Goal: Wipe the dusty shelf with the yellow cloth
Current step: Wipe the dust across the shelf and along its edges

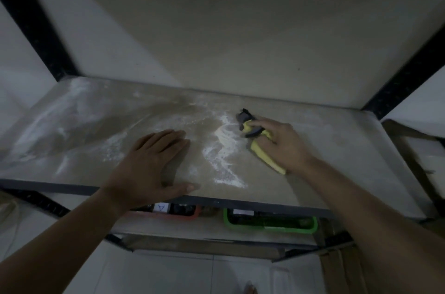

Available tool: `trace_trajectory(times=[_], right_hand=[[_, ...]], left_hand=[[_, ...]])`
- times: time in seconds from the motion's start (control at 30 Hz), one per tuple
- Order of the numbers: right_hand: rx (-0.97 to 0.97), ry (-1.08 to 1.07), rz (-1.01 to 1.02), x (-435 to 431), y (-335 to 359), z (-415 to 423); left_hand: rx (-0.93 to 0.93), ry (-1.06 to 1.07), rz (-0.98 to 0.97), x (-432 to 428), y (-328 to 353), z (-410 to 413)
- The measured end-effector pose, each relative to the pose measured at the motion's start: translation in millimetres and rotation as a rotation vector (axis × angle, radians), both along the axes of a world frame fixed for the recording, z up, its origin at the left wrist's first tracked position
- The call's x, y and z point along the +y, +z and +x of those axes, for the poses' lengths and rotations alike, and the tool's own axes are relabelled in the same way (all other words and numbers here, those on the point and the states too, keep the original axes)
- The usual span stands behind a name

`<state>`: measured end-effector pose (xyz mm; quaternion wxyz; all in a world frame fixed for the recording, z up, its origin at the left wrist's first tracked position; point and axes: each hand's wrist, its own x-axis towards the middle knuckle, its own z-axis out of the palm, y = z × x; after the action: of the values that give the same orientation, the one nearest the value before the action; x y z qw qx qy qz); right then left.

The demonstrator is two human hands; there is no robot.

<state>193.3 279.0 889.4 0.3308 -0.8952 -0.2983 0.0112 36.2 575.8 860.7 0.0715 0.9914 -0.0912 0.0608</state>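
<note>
Right hand [284,142] clasps bunched yellow cloth with grey edge [258,146], fingers curled over it, pressing it on flat grey dusty shelf board [337,149], right of centre. White powder streaks [224,149] just beside cloth, between both hands. Left hand [154,163] flat on shelf, fingers spread, holding nothing. Black metal frame posts [36,19] at corners. Below: green plastic bin [269,222], red plastic bin [180,213]. Nothing blocks cloth.

We see a dim, greyish view; soft throughout; the shelf [337,149] frame bows at the wide-angle edges.
</note>
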Motion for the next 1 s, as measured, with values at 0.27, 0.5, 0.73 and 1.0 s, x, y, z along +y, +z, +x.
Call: trace_trajectory(times=[0.27,0.5,0.73,1.0], right_hand=[[-0.036,-0.495,-0.281,-58,0,64],[-0.012,-0.055,0.033,57,-8,0],[-0.022,-0.262,0.304,-18,25,42],[-0.129,-0.499,-0.467,-150,21,66]], left_hand=[[0.028,-0.003,0.005,1,0,2],[-0.001,-0.007,-0.024,-2,0,1],[0.012,-0.006,-0.027,-2,0,0],[0.007,-0.003,-0.034,-2,2,0]])
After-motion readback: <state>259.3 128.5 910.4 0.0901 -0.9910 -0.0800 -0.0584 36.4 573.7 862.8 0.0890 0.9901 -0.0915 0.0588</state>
